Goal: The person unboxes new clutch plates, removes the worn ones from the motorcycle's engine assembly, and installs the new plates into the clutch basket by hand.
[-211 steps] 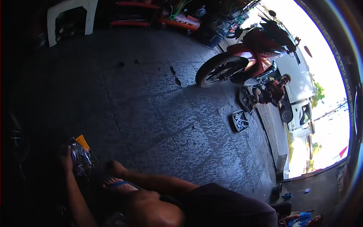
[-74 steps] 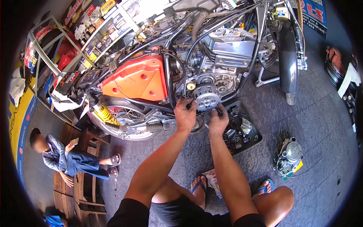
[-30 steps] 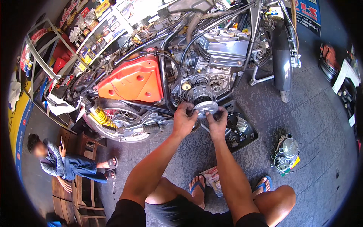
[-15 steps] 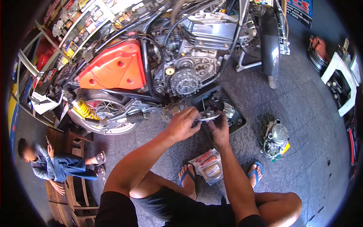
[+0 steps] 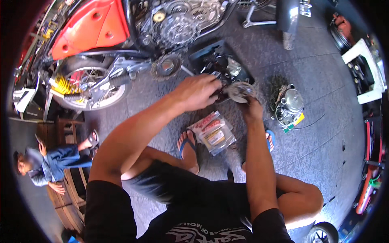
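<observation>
Grey floor [image 5: 320, 141]; disc [image 5: 238, 93] three o'clock from left hand [image 5: 196, 92], edge gripped by right hand [image 5: 253, 108]; left fingers [image 5: 211, 85] curled, hold unclear.

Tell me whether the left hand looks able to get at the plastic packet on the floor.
Probably yes: the plastic packet lies uncovered between the feet, and nothing visibly blocks the left hand, though blur hides whether it holds anything.

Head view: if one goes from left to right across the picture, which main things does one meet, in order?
Yellow spring → toothed round part → left hand → round metal part → silver cover → white frame.
</observation>
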{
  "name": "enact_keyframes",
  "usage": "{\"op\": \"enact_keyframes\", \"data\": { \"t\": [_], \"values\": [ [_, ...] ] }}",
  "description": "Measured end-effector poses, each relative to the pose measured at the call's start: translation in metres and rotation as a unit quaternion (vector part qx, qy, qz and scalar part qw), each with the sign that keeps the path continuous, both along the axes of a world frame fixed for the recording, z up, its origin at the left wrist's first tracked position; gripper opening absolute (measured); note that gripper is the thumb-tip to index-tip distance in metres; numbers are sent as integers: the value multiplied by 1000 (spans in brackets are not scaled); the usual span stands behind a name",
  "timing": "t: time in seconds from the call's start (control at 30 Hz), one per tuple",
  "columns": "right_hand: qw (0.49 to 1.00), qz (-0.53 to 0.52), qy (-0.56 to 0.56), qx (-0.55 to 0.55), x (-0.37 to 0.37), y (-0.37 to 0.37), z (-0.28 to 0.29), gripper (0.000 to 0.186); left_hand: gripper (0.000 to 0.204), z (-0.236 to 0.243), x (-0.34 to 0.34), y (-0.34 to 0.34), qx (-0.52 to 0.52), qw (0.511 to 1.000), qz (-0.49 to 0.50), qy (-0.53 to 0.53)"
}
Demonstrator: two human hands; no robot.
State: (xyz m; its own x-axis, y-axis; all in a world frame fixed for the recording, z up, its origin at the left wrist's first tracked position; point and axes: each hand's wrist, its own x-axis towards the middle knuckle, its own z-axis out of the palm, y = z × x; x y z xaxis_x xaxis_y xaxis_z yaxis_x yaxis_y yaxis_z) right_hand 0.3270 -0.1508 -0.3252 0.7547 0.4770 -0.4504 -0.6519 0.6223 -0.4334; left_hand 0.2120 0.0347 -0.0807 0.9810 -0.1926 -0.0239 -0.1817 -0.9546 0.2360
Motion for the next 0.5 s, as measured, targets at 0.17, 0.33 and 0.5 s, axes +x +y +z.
{"op": "enact_keyframes", "data": {
  "t": [0.17,0.33,0.5],
  "values": [
    [976,-75,122,-166,-2,-53,-68,33,31,43,-20,22,-45,996,78,-27],
    [969,-97,138,-183,9,-82,-105,33,33,82,-42,33,-106,984,137,-47],
    [949,-121,98,-274,4,-92,-102,36,34,95,-55,39,-144,975,158,-65]
  ]
}}
